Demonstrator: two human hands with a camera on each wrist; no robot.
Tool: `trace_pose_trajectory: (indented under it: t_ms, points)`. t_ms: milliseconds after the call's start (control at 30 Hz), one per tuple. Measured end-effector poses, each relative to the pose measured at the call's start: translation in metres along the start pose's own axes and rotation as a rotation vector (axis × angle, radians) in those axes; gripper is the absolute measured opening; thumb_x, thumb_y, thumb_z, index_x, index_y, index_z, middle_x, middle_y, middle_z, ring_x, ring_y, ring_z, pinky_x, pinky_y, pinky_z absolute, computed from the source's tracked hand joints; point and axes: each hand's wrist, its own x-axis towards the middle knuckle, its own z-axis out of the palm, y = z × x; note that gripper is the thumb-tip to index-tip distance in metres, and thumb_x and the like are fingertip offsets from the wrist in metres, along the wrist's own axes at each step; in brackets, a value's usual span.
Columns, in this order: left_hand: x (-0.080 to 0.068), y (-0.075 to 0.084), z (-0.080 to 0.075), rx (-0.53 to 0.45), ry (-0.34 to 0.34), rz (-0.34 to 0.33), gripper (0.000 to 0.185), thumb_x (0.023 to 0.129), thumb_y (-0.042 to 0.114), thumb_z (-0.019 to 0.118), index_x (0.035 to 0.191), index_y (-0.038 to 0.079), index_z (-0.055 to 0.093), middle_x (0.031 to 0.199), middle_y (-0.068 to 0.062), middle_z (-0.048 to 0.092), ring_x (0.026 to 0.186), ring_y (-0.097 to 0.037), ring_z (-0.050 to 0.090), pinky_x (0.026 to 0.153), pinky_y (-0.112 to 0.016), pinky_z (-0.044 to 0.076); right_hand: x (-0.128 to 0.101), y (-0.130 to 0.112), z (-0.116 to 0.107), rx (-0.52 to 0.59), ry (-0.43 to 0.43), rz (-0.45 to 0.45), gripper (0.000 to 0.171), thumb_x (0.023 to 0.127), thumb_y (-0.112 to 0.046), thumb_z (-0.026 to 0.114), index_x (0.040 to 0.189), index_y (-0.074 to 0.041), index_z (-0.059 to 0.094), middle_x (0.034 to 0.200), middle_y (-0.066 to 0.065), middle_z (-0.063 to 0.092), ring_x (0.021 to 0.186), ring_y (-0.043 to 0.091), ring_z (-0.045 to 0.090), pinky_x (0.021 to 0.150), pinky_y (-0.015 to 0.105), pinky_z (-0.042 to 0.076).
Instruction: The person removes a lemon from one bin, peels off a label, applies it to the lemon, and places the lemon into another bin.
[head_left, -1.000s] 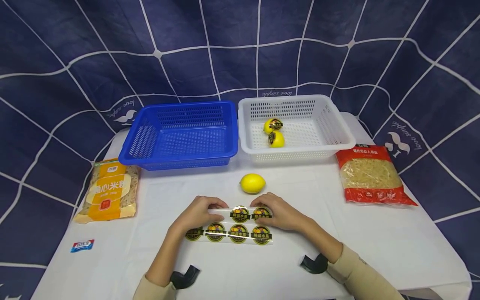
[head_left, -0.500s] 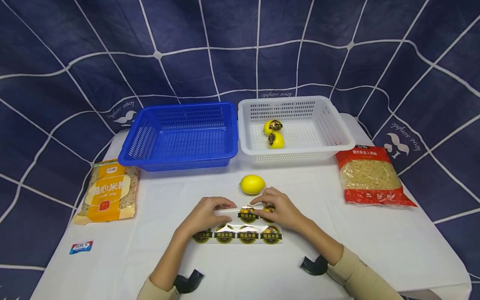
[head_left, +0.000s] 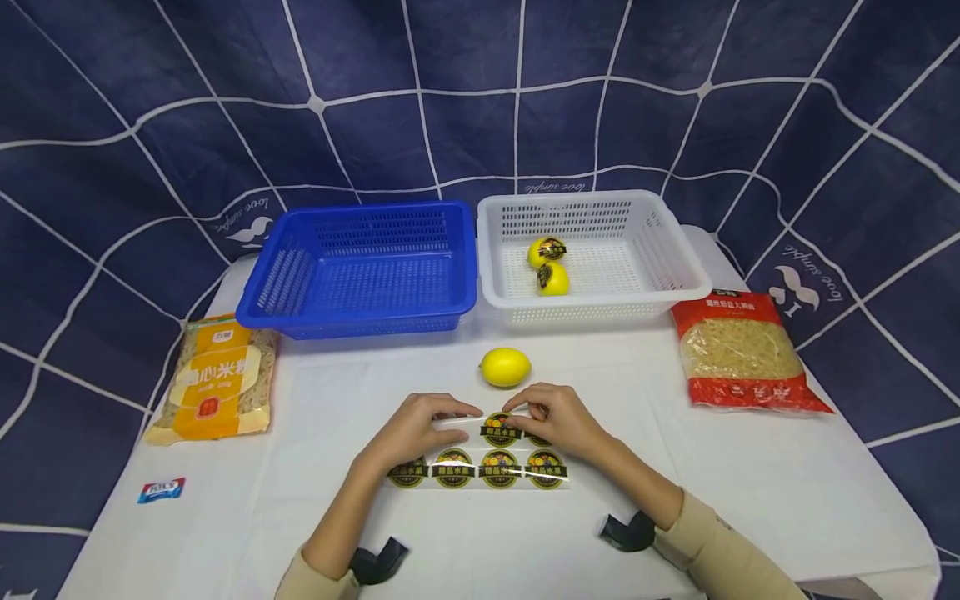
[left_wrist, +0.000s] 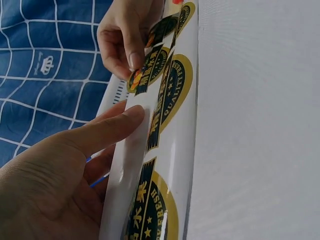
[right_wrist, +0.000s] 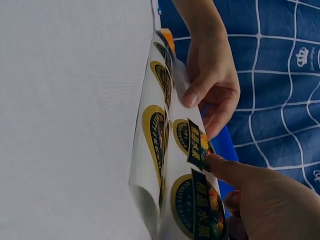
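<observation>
A clear sticker sheet (head_left: 480, 457) with round black-and-gold fruit labels lies on the white table, near its front edge. My left hand (head_left: 431, 421) holds the sheet's upper left strip, and its thumb (left_wrist: 120, 127) lies flat on the backing. My right hand (head_left: 551, 417) pinches the edge of one sticker (right_wrist: 199, 145) in the upper row, and that edge is lifted off the sheet. A bare yellow lemon (head_left: 506, 367) sits just beyond both hands. The sticker under my right hand is partly hidden in the head view.
A blue basket (head_left: 360, 318) stands at the back left. Beside it a white basket (head_left: 678, 275) holds two stickered lemons (head_left: 552, 278). An orange pasta bag (head_left: 217, 379) lies left, a red pasta bag (head_left: 738, 350) right, and a small blue packet (head_left: 161, 489) front left.
The sticker sheet has slid a little to the right and both hands went with it. My right fingers have closed on one sticker's edge and raised it.
</observation>
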Motion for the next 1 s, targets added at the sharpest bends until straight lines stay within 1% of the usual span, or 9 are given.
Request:
trace_pose_trajectory:
  t_ms: [167, 267, 367, 467, 567, 733, 800, 900, 1000]
  points:
    - [0.003, 0.001, 0.001, -0.010, -0.042, -0.016, 0.031, 0.080, 0.017, 0.073, 0.110, 0.022, 0.069, 0.097, 0.008, 0.068, 0.090, -0.006, 0.061, 0.079, -0.026, 0.051, -0.002, -0.002, -0.001, 0.028, 0.003, 0.026, 0.011, 0.078, -0.019, 0.075, 0.088, -0.022, 0.071, 0.055, -0.014, 0.036, 0.049, -0.001, 0.033, 0.043, 0.016, 0.030]
    - [0.003, 0.002, 0.002, -0.008, -0.060, -0.027, 0.031, 0.081, 0.017, 0.072, 0.111, 0.021, 0.068, 0.096, 0.008, 0.068, 0.089, -0.006, 0.061, 0.078, -0.025, 0.051, -0.004, -0.003, -0.001, 0.044, -0.003, 0.048, 0.008, 0.079, -0.021, 0.074, 0.086, -0.023, 0.071, 0.052, -0.015, 0.034, 0.047, -0.001, 0.030, 0.040, 0.016, 0.026]
    - [0.003, 0.001, 0.002, 0.006, -0.064, -0.032, 0.031, 0.081, 0.019, 0.072, 0.112, 0.022, 0.068, 0.096, 0.009, 0.068, 0.089, -0.005, 0.061, 0.079, -0.025, 0.051, -0.004, -0.005, -0.001, 0.058, -0.009, 0.071, 0.004, 0.081, -0.026, 0.072, 0.085, -0.024, 0.071, 0.050, -0.016, 0.033, 0.045, -0.002, 0.028, 0.039, 0.016, 0.024]
    - [0.002, 0.000, 0.002, 0.019, -0.059, -0.037, 0.031, 0.081, 0.020, 0.072, 0.112, 0.022, 0.068, 0.097, 0.010, 0.068, 0.090, -0.005, 0.061, 0.080, -0.026, 0.051, -0.003, -0.005, -0.001, 0.074, -0.013, 0.087, 0.006, 0.082, -0.030, 0.070, 0.084, -0.024, 0.070, 0.050, -0.015, 0.033, 0.045, -0.001, 0.028, 0.038, 0.016, 0.023]
    - [0.002, -0.002, 0.002, 0.033, -0.054, -0.045, 0.031, 0.081, 0.020, 0.072, 0.111, 0.023, 0.068, 0.099, 0.012, 0.067, 0.093, -0.004, 0.060, 0.082, -0.026, 0.050, -0.003, -0.005, -0.001, 0.114, -0.011, 0.115, 0.005, 0.083, -0.029, 0.070, 0.085, -0.025, 0.070, 0.050, -0.013, 0.035, 0.044, 0.000, 0.029, 0.038, 0.017, 0.024]
    - [0.001, -0.004, 0.001, 0.068, -0.050, -0.060, 0.034, 0.079, 0.019, 0.074, 0.113, 0.021, 0.067, 0.103, 0.012, 0.066, 0.096, -0.005, 0.059, 0.085, -0.027, 0.049, -0.001, -0.009, -0.004, 0.214, 0.022, 0.200, 0.005, 0.082, -0.018, 0.071, 0.087, -0.018, 0.071, 0.049, -0.008, 0.038, 0.044, 0.003, 0.029, 0.038, 0.019, 0.025]
    - [0.000, -0.004, 0.000, 0.079, -0.046, -0.065, 0.036, 0.079, 0.021, 0.074, 0.114, 0.020, 0.066, 0.104, 0.010, 0.066, 0.097, -0.005, 0.059, 0.086, -0.029, 0.049, 0.001, -0.018, -0.009, 0.241, 0.034, 0.228, 0.005, 0.082, -0.012, 0.071, 0.087, -0.013, 0.070, 0.049, -0.006, 0.037, 0.044, 0.003, 0.029, 0.038, 0.020, 0.025]
    - [-0.002, -0.004, -0.001, 0.075, -0.032, -0.071, 0.038, 0.080, 0.025, 0.074, 0.116, 0.018, 0.065, 0.107, 0.007, 0.065, 0.100, -0.008, 0.058, 0.090, -0.031, 0.047, 0.005, -0.032, -0.019, 0.255, 0.041, 0.264, 0.005, 0.082, -0.008, 0.070, 0.087, -0.008, 0.070, 0.049, -0.003, 0.034, 0.044, 0.003, 0.027, 0.039, 0.021, 0.026]
    - [-0.004, -0.002, -0.005, 0.086, -0.001, -0.076, 0.038, 0.082, 0.028, 0.071, 0.117, 0.018, 0.064, 0.108, 0.004, 0.064, 0.103, -0.012, 0.056, 0.093, -0.036, 0.045, 0.009, -0.042, -0.028, 0.248, 0.060, 0.291, 0.005, 0.082, -0.006, 0.069, 0.086, -0.007, 0.069, 0.048, -0.002, 0.031, 0.044, 0.003, 0.024, 0.040, 0.021, 0.025]
